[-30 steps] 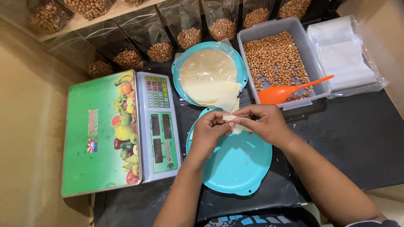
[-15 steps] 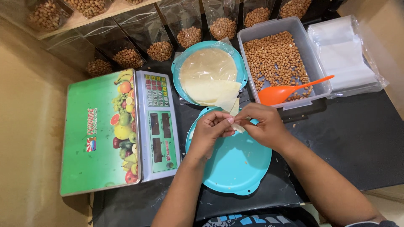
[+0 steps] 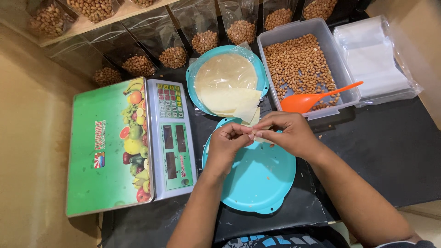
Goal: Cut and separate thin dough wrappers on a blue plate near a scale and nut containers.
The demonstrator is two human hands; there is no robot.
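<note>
**Both hands pinch a pale wrapper piece over the near plate**

Nearest the person, an empty turquoise plate (image 3: 257, 177) sits on the dark tabletop (image 3: 381, 151), close to its near edge. Above the far part of this plate, the left hand (image 3: 228, 143) and the right hand (image 3: 288, 134) meet fingertip to fingertip. Both are closed in a pinch on a small piece of pale wrapper (image 3: 258, 136), which is held between them, clear of the plate surface. Most of the piece is covered by the fingers; its shape cannot be told.

To the left of the plate, a digital scale (image 3: 128, 147) with a green fruit-printed platform and a keypad panel occupies the left side of the tabletop.

Beyond the hands, a second turquoise plate (image 3: 195, 76) carries a stack of thin pale round wrappers (image 3: 225, 82), some folded at the near side.

To its right, a clear rectangular tub (image 3: 342, 76) holds peanuts (image 3: 298, 59). An orange scoop (image 3: 308, 100) rests in the tub at its near side, handle pointing right.

At the right edge of the tabletop lies a stack of clear plastic bags (image 3: 374, 59).

Along the far edge, filled bags of peanuts (image 3: 204, 40) stand in a row.
</note>
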